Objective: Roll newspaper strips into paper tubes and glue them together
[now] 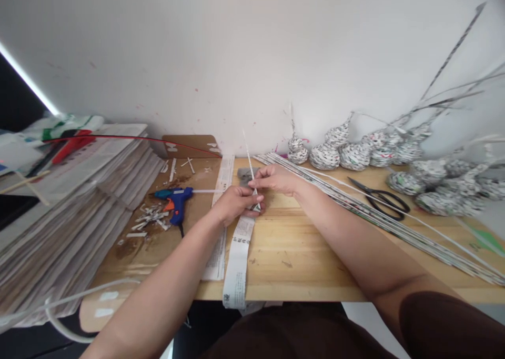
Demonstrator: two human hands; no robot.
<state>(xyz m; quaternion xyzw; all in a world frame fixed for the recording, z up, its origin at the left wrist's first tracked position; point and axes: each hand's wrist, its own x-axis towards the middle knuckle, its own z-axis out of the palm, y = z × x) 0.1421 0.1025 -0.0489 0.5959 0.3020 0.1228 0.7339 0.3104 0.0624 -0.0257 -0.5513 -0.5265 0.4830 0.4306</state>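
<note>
A newspaper strip (238, 261) hangs down over the table's front edge, its upper end between my hands. That end is rolled into a thin pointed paper tube, which sticks up past my fingers. My left hand (238, 205) is closed on the strip where it narrows into the roll. Just above and to the right, my right hand (272, 180) pinches the rolled paper between thumb and fingers. A small grey lump (245, 175) lies behind my hands, partly hidden. More flat newspaper strips (215, 261) lie left of the held one.
A blue glue gun (179, 205) rests on cardboard among paper scraps (148, 219). Stacked newspaper (98, 190) fills the left side. To the right lie long paper tubes (355, 207), black scissors (384, 201) and several woven paper gourd shapes (325, 156) along the wall.
</note>
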